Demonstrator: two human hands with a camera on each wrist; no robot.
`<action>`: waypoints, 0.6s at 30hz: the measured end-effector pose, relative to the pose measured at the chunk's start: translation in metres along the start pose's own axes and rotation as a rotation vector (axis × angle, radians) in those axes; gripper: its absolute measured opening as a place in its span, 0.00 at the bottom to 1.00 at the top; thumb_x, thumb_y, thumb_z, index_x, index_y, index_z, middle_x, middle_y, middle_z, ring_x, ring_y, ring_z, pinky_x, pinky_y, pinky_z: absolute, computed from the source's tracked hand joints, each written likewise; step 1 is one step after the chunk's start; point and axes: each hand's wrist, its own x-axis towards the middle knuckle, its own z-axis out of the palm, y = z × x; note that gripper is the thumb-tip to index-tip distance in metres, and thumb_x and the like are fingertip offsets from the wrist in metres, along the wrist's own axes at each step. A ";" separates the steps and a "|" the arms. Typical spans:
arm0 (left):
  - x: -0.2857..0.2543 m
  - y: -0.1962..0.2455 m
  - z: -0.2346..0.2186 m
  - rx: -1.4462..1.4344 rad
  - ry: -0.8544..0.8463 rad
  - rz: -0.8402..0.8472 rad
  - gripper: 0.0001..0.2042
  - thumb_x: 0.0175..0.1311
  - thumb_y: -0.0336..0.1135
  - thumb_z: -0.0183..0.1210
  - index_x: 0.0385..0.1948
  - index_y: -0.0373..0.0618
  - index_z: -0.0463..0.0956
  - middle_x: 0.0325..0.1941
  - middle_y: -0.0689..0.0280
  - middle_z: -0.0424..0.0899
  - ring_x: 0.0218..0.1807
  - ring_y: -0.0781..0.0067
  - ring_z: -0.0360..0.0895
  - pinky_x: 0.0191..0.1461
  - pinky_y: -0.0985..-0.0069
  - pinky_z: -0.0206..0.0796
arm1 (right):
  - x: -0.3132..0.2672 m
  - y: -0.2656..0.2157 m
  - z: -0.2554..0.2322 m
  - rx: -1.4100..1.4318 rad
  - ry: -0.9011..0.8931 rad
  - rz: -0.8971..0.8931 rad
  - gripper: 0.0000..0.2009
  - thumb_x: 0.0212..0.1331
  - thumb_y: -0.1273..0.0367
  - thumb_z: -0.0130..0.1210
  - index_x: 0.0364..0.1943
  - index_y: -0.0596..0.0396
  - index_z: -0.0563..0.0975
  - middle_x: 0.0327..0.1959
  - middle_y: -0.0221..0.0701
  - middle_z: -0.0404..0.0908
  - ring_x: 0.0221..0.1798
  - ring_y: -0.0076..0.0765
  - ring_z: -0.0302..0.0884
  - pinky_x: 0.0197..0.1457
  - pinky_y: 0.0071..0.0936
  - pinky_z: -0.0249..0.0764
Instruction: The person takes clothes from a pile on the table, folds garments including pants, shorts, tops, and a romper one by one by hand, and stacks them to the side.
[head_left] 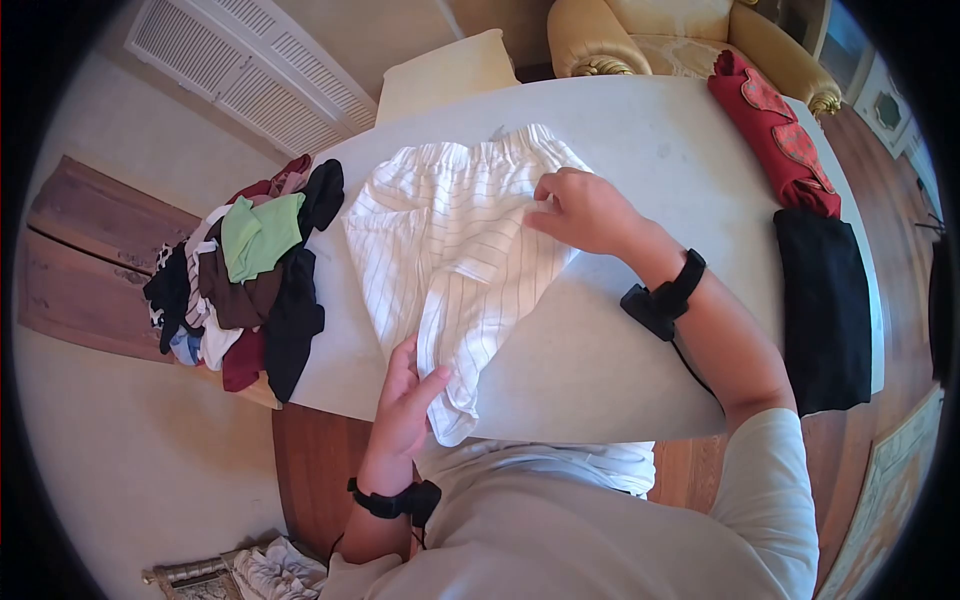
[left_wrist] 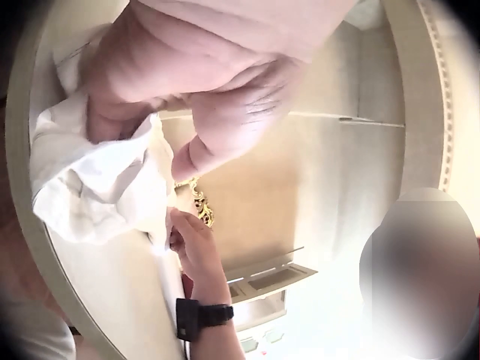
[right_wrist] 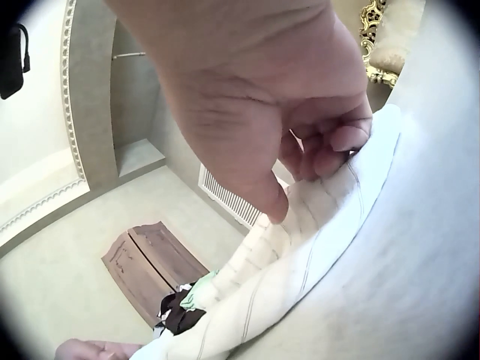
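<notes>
White trousers [head_left: 480, 240] with thin dark stripes and a gathered elastic waistband lie on the table, waistband toward the far side, one leg folded over the other. My left hand [head_left: 403, 405] grips the leg end near the front edge, thumb on top of the cloth. In the left wrist view its fingers [left_wrist: 120, 112] are partly hidden in the bunched white fabric. My right hand [head_left: 590, 212] is at the right side of the trousers, below the waistband, its curled fingers on the cloth. The right wrist view shows its thumb [right_wrist: 276, 206] against the striped fabric.
A heap of mixed clothes [head_left: 250, 270] sits at the table's left end. A rolled red garment [head_left: 770, 135] and a folded black garment [head_left: 825, 310] lie along the right edge. Beyond the table [head_left: 660, 130] stand a yellow armchair [head_left: 600, 40] and a cream seat [head_left: 440, 75].
</notes>
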 end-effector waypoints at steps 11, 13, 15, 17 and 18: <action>0.041 0.070 0.035 1.374 -0.015 0.606 0.24 0.59 0.33 0.70 0.56 0.39 0.74 0.55 0.50 0.77 0.61 0.49 0.76 0.66 0.62 0.68 | 0.002 -0.003 0.000 0.061 0.008 -0.096 0.10 0.57 0.66 0.64 0.30 0.62 0.80 0.31 0.45 0.83 0.38 0.53 0.81 0.44 0.43 0.76; 0.060 0.067 0.049 1.408 -0.048 0.659 0.22 0.58 0.32 0.70 0.53 0.39 0.74 0.57 0.51 0.76 0.62 0.47 0.74 0.67 0.62 0.67 | 0.003 -0.007 -0.004 0.052 -0.073 -0.013 0.11 0.58 0.65 0.62 0.31 0.60 0.82 0.33 0.46 0.84 0.42 0.55 0.81 0.48 0.45 0.77; 0.080 0.066 0.055 1.443 -0.085 0.713 0.20 0.57 0.31 0.70 0.50 0.40 0.75 0.58 0.52 0.76 0.63 0.45 0.73 0.68 0.62 0.66 | 0.003 -0.007 -0.004 0.053 -0.067 -0.017 0.11 0.58 0.64 0.62 0.32 0.60 0.82 0.34 0.46 0.84 0.43 0.55 0.82 0.49 0.45 0.77; 0.103 0.065 0.057 1.513 -0.219 0.719 0.18 0.59 0.31 0.69 0.48 0.39 0.74 0.55 0.54 0.78 0.58 0.54 0.78 0.63 0.65 0.70 | 0.003 -0.002 -0.002 0.052 -0.055 -0.014 0.11 0.58 0.64 0.62 0.32 0.60 0.82 0.35 0.46 0.84 0.44 0.55 0.82 0.49 0.45 0.76; 0.122 0.063 0.050 1.517 -0.231 0.726 0.18 0.59 0.31 0.69 0.48 0.39 0.74 0.55 0.54 0.78 0.58 0.54 0.78 0.63 0.65 0.70 | 0.003 0.001 0.001 0.073 -0.010 -0.056 0.11 0.58 0.65 0.63 0.33 0.60 0.81 0.34 0.45 0.84 0.41 0.54 0.82 0.47 0.44 0.77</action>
